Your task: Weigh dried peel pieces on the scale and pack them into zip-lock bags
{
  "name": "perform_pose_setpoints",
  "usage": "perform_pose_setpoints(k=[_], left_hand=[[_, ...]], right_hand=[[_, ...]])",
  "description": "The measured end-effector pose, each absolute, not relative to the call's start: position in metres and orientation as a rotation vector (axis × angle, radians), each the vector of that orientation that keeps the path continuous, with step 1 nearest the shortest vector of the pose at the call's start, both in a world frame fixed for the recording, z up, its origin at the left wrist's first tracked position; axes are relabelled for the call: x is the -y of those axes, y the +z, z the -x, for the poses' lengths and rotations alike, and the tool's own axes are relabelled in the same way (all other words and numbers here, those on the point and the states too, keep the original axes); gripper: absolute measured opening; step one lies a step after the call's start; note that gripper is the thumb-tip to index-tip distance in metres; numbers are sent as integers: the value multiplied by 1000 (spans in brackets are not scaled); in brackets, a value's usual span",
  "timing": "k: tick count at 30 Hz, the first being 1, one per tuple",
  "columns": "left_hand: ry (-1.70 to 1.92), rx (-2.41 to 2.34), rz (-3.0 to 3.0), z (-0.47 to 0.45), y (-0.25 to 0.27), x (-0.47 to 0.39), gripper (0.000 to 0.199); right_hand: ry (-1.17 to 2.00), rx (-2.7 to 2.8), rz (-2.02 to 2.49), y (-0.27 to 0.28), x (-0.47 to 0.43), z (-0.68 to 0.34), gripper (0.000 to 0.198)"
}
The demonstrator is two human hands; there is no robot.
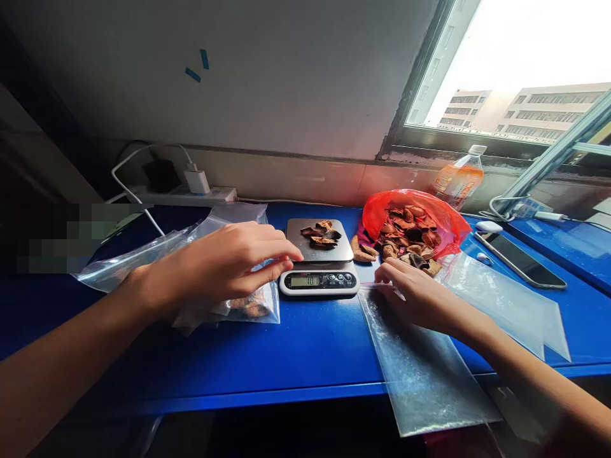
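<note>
A small digital scale [319, 283] stands on the blue table with several dried brown peel-like slices [323, 235] on its metal plate. Its display appears to read about 10, with the last digit unclear. My left hand [229, 261] reaches to the plate's left edge, fingers stretched and loosely bent, nothing visible between thumb and index finger. Beneath it lie clear plastic bags [272, 305], one with brown pieces inside. My right hand [415, 296] has its fingers closed at the top edge of a flat clear zip bag [429, 381], which hangs over the table's front edge.
A red plastic bag [453, 222] full of dried slices lies open behind my right hand, with loose pieces [363, 249] beside it. Farther right are more clear bags [515, 312], a phone [520, 259] and an earbud case [489, 226]. An orange drink bottle [461, 178] and a power strip [222, 194] stand at the wall.
</note>
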State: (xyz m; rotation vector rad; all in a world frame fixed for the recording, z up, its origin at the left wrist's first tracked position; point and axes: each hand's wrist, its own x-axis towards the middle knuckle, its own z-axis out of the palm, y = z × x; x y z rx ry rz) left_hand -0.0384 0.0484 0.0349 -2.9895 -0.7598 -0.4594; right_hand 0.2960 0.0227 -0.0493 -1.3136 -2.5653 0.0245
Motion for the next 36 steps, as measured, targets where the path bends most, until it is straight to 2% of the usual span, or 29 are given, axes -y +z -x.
perform_pose_setpoints(k=[13, 16, 21, 24, 30, 36], left_hand=[[-395, 685, 3011, 20, 33, -47, 23], [-394, 672, 3006, 19, 32, -47, 23], [-441, 636, 3016, 20, 31, -45, 22], [-435, 655, 3032, 21, 30, -46, 21], [-435, 646, 3037, 21, 29, -47, 24], [-480, 637, 3042, 19, 27, -44, 22]], right_hand=[[11, 2607, 1360, -48, -23, -279, 17], [80, 2609, 1395, -45, -24, -277, 17], [240, 2574, 1341, -40, -30, -279, 4], [275, 2582, 1335, -39, -32, -280, 8], [211, 2580, 1290, -44, -36, -282, 15], [128, 2648, 1037, -29, -29, -278, 16]])
